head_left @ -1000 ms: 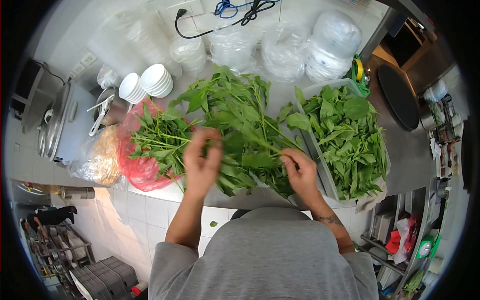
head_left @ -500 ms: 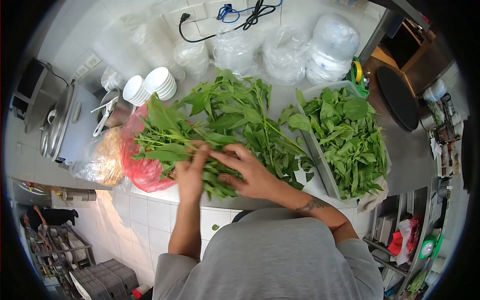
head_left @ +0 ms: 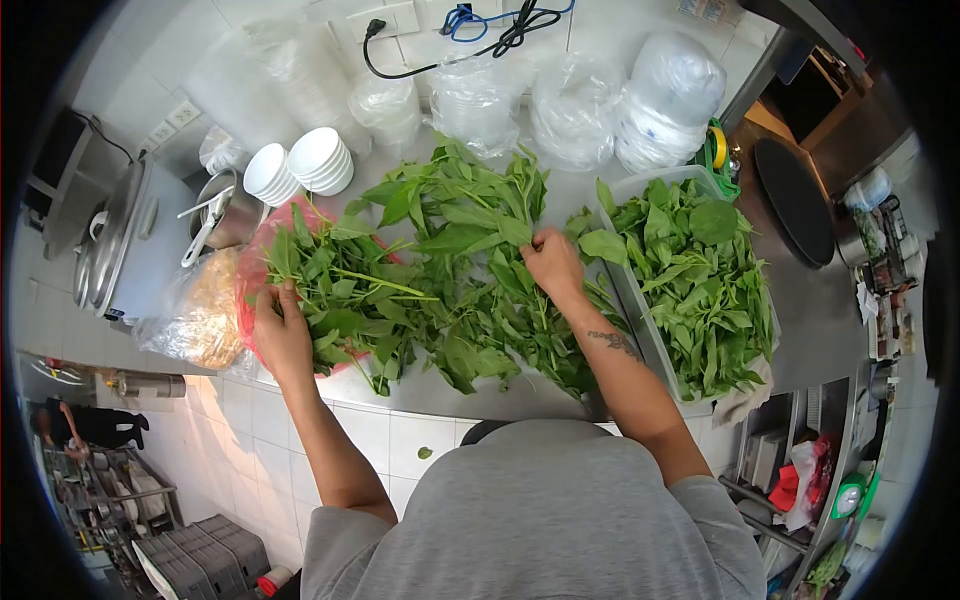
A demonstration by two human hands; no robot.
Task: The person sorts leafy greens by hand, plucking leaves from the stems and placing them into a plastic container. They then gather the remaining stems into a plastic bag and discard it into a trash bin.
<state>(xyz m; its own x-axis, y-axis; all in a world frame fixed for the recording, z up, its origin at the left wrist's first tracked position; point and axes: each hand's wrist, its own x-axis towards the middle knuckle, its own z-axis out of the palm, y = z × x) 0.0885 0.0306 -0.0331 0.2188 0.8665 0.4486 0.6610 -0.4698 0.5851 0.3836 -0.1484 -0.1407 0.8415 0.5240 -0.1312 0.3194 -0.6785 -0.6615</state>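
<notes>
Leafy green stems (head_left: 460,215) lie in a loose heap across the metal counter. My left hand (head_left: 282,318) is at the heap's left side, beside a red plastic bag (head_left: 262,245), its fingers curled at some leaves; whether they grip them is unclear. Farther right, my right hand (head_left: 552,262) is closed at the upper right stems, with its fingertips pressed together on them. To the right of that hand stands a clear plastic tub (head_left: 640,325) full of picked green leaves (head_left: 700,290).
White bowls (head_left: 322,162) are stacked behind the red bag. Wrapped clear containers (head_left: 475,105) line the wall. At left are a metal pot (head_left: 238,222) with utensils and a bag of yellowish food (head_left: 205,315). A person (head_left: 95,425) stands at the far lower left.
My hands have moved apart from the centre, left hand to the left and right hand up and right. The stems they were handling now lie in the heap over the red bag.
</notes>
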